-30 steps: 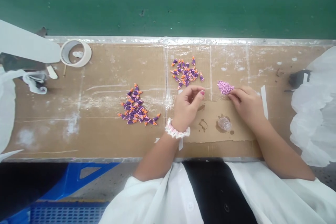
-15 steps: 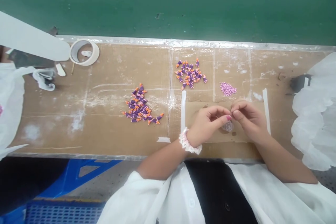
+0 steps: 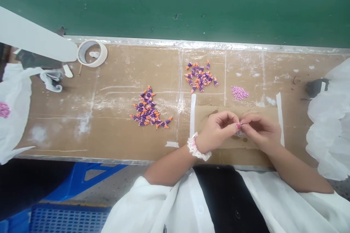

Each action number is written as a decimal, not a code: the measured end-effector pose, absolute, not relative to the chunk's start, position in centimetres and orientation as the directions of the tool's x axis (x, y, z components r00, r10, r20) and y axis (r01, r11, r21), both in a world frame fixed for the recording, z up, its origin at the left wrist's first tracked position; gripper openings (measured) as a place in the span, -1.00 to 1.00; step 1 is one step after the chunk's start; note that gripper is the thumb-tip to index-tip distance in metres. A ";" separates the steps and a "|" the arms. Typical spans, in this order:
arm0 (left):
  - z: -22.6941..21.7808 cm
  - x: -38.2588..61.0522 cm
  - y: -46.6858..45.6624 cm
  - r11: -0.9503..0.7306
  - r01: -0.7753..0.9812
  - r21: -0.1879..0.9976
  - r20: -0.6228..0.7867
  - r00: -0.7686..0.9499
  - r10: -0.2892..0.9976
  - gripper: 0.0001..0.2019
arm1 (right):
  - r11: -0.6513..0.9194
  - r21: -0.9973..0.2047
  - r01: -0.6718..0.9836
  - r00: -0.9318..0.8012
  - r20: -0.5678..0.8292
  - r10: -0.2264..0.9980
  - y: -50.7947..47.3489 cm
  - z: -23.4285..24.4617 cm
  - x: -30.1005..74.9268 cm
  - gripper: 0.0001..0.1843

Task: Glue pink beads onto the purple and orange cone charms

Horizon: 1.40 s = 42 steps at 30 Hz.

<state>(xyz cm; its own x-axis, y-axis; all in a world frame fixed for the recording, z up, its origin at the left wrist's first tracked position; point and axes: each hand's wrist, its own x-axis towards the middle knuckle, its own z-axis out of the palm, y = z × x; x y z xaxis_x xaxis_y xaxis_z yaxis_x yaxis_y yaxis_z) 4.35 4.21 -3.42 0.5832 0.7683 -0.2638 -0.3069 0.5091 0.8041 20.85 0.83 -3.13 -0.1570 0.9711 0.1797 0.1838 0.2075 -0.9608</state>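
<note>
My left hand (image 3: 218,131), with a white and pink scrunchie (image 3: 195,148) on its wrist, is closed in a pinch. Its fingertips meet those of my right hand (image 3: 262,131), also pinched. Whatever tiny piece lies between them is too small to name. Partly hidden under the fingertips, a small clear round container (image 3: 239,134) rests on a taped-down sheet of brown card (image 3: 203,114). Beyond the hands lies a heap of tiny pink pieces (image 3: 240,93). Small purple and orange figures form one pile (image 3: 201,76) behind the card and another pile (image 3: 149,111) to its left.
A tape roll (image 3: 92,54) stands at the table's back left, near a white panel (image 3: 38,36) and a grey cloth (image 3: 51,79). White crumpled sheeting (image 3: 329,127) hangs over the right side. Below the table's left part is a blue stool (image 3: 82,178).
My two hands have drawn closer, their fingertips now touching and covering more of the clear container. The whole view has shifted slightly.
</note>
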 end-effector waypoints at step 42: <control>-1.9 -6.7 3.7 -0.398 0.844 0.359 -0.032 0.438 0.898 -0.83 | 0.516 -0.706 0.485 -0.332 0.398 0.855 1.4 -0.8 23.5 -0.78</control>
<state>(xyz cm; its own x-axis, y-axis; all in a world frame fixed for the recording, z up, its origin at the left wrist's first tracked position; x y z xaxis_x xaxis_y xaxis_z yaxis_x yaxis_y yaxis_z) -6.74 3.68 -1.94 0.4379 0.8985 -0.0325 0.8442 -0.3985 0.3585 23.52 1.36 -0.80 -0.3317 0.8554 0.3979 0.4852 0.5164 -0.7056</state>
